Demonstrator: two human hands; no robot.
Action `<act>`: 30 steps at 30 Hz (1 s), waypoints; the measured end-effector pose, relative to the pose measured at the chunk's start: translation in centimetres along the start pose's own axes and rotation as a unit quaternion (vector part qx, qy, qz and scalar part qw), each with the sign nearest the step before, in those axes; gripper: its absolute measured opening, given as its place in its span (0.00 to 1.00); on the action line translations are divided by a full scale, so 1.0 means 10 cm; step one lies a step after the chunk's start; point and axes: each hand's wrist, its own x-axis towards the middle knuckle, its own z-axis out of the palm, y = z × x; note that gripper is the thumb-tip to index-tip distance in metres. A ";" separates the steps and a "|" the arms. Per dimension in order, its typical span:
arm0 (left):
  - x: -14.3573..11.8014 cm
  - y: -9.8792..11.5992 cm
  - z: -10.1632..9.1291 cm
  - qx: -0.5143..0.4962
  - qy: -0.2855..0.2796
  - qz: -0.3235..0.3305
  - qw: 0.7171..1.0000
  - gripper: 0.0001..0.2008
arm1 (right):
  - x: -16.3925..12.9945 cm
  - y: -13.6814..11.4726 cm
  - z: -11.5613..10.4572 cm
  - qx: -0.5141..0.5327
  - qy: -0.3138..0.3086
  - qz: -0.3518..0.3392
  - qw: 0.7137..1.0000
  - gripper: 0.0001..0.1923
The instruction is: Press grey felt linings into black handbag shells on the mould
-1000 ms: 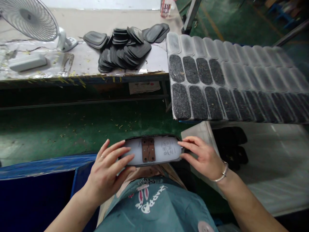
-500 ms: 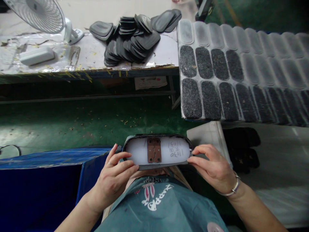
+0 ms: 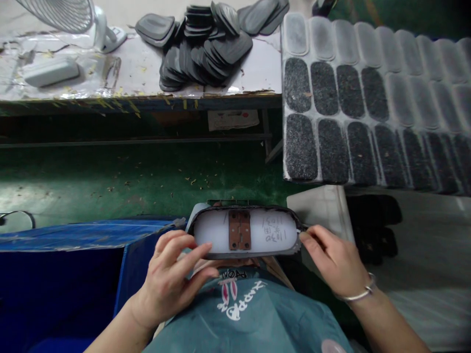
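Note:
Close to my chest, both hands hold a white oval form (image 3: 272, 230) with a brown hinge plate (image 3: 239, 230) at its middle and handwriting on its right half. A dark cover is stretched around the form's edge. My left hand (image 3: 172, 274) grips the left end with fingers over its face. The right end is pinched by my right hand (image 3: 336, 262), which wears a bracelet.
Ahead, a workbench (image 3: 128, 83) carries a heap of dark oval pads (image 3: 206, 44), a white fan (image 3: 73, 14) and a white block (image 3: 51, 71). A rack of gritty dark ovals (image 3: 349, 108) lies right. A blue bin (image 3: 62, 274) stands left; green floor (image 3: 128, 181) lies between.
The view has shifted, so bench and rack sit further right. My right fingers slid from the form's face to its right edge. My left hand stays on the left end.

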 end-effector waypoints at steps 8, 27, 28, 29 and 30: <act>0.18 -0.03 0.03 0.137 -0.153 -0.251 0.946 0.19 | 0.10 -0.15 0.01 -0.127 0.035 -0.013 0.991 0.19; 0.19 0.04 0.07 0.195 -0.104 -0.161 0.962 0.17 | 0.15 -0.21 0.04 -0.240 0.120 -0.135 0.954 0.17; 0.19 0.04 0.07 0.196 -0.103 -0.161 0.962 0.17 | 0.16 -0.21 0.04 -0.241 0.122 -0.138 0.953 0.17; 0.19 0.05 0.07 0.198 -0.101 -0.160 0.962 0.17 | 0.16 -0.21 0.04 -0.242 0.123 -0.140 0.952 0.17; 0.19 0.05 0.07 0.200 -0.099 -0.159 0.962 0.17 | 0.16 -0.21 0.04 -0.243 0.125 -0.142 0.951 0.17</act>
